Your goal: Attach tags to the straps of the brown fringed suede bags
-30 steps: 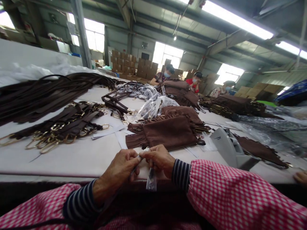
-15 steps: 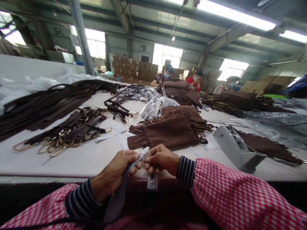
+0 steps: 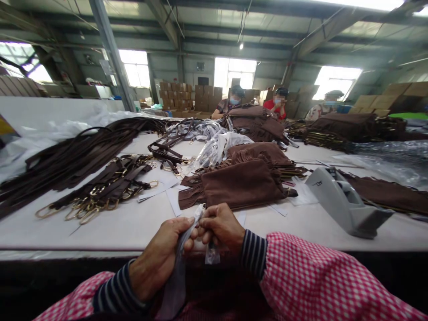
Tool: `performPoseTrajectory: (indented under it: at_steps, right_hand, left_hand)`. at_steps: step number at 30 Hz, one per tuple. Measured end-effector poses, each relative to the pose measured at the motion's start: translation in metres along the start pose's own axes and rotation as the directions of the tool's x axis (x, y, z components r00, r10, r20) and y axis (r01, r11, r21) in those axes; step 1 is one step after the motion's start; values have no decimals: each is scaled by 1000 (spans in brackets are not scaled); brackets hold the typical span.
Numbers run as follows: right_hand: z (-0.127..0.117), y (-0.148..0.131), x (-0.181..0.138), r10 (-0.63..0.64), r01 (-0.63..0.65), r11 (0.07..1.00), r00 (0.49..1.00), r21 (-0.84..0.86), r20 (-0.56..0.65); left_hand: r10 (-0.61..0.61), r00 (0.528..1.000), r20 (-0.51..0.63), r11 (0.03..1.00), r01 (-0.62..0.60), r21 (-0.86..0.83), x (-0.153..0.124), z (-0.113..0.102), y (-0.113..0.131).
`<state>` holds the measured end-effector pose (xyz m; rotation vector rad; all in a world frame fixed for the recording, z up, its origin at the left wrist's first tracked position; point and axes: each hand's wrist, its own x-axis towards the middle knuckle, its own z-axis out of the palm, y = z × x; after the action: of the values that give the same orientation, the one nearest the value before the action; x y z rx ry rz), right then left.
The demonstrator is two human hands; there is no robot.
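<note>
In front of the table edge, my left hand [image 3: 160, 256] is closed around a strap wrapped in pale, see-through plastic [image 3: 177, 278]. One end of the wrapped strap pokes up between my hands and the rest hangs down toward my lap. My right hand [image 3: 222, 227] pinches close to that upper end, its fingertips almost touching my left fingers. Below the right fingers dangles a small plastic-covered end [image 3: 212, 255]; whether it belongs to the same strap I cannot tell. Just beyond my hands lies a brown fringed bag [image 3: 239, 183].
A grey tape dispenser [image 3: 347, 205] stands right. Dark straps with gold clasps [image 3: 100, 191] and a heap of long dark straps [image 3: 76, 151] lie left. Wrapped straps [image 3: 214, 149] and more brown bags [image 3: 257, 122] are farther back. Several people sit across the table [image 3: 110, 234].
The camera view has tilted and shifted slightly. Both hands keep their hold on the wrapped strap, with the right fingers curled a little closer to the left ones.
</note>
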<state>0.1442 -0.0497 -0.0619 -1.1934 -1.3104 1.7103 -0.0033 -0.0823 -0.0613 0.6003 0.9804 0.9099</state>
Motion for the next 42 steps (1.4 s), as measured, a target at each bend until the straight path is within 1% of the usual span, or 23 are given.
performPoseTrajectory:
  at_steps: [4, 6, 8, 9, 10, 11, 12, 14, 16, 17, 18, 20, 23, 24, 26, 28, 30, 32, 33, 34, 36, 40, 42]
  right_hand:
    - [-3, 4, 2, -62, 61, 997, 998, 42, 12]
    - [-5, 5, 4, -90, 90, 996, 996, 8, 19]
    - [-8, 3, 6, -159, 161, 978, 987, -136, 26]
    - [-9, 2, 6, -223, 219, 937, 975, -272, 17]
    - [-11, 1, 7, -318, 285, 851, 948, -440, 0]
    - [-12, -1, 7, -436, 339, 713, 900, -613, -9]
    - [-13, -2, 7, -562, 373, 534, 827, -759, 11]
    - [-15, -3, 10, -758, 400, 151, 634, -904, 154]
    - [-17, -4, 15, -812, 440, -145, 458, -886, 361]
    - [-17, -5, 20, -802, 463, -244, 397, -852, 446]
    - [-18, -5, 24, -785, 486, -312, 352, -816, 510]
    - [-18, -5, 33, -758, 532, -351, 322, -771, 567]
    - [-17, -7, 38, -738, 608, -284, 356, -742, 574]
    - [-18, -7, 35, -729, 631, -236, 388, -739, 564]
    - [-21, -12, 25, -699, 665, -107, 478, -739, 532]
    - [-28, -21, 12, -645, 673, 67, 593, -737, 483]
    - [-36, -34, 3, -558, 666, 261, 695, -699, 454]
    - [-43, -50, 2, -456, 643, 450, 762, -620, 459]
    - [-45, -58, 4, -403, 625, 526, 780, -576, 478]
    - [-46, -64, 8, -358, 611, 581, 785, -538, 505]
    - [-46, -73, 17, -297, 602, 631, 770, -489, 564]
    - [-39, -72, 36, -206, 570, 725, 715, -387, 668]
    - [-36, -66, 41, -197, 546, 759, 711, -354, 675]
  left_hand:
    - [50, 999, -7, 998, -50, -27, -1, 2, -5]
    - [54, 998, -29, 998, -54, -25, -2, 4, -4]
    - [36, 997, -74, 999, -38, -28, -3, 5, -2]
    - [24, 994, -103, 999, -27, -30, -4, 5, 0]
    - [14, 992, -129, 999, -18, -33, -4, 4, 1]
    - [3, 989, -148, 999, -9, -37, -4, 3, 3]
    - [-8, 988, -155, 999, 1, -44, -4, 2, 4]
    - [-30, 990, -140, 997, 19, -75, -5, 0, 5]
    - [-57, 992, -114, 994, 45, -101, -6, 1, 6]
    - [-60, 993, -98, 994, 51, -95, -7, 3, 6]
    - [-45, 996, -79, 997, 39, -72, -8, 5, 5]
    - [30, 999, -37, 999, -30, 23, -10, 10, 5]
    - [196, 981, -1, 951, -190, 244, -13, 10, 11]
    - [233, 973, 9, 915, -222, 336, -14, 8, 14]
    - [270, 962, 34, 814, -247, 526, -18, 3, 22]
    - [318, 946, 71, 656, -273, 704, -21, 0, 29]
    - [425, 895, 133, 437, -332, 836, -24, -1, 33]
    - [522, 828, 203, 256, -380, 889, -25, 0, 34]
    - [550, 805, 223, 202, -386, 900, -25, 0, 34]
    - [562, 796, 226, 169, -378, 910, -24, 0, 32]
    - [558, 801, 219, 115, -336, 935, -23, 0, 30]
    - [465, 848, 253, -32, -270, 962, -27, 0, 31]
    - [431, 864, 261, -61, -261, 963, -30, 1, 34]
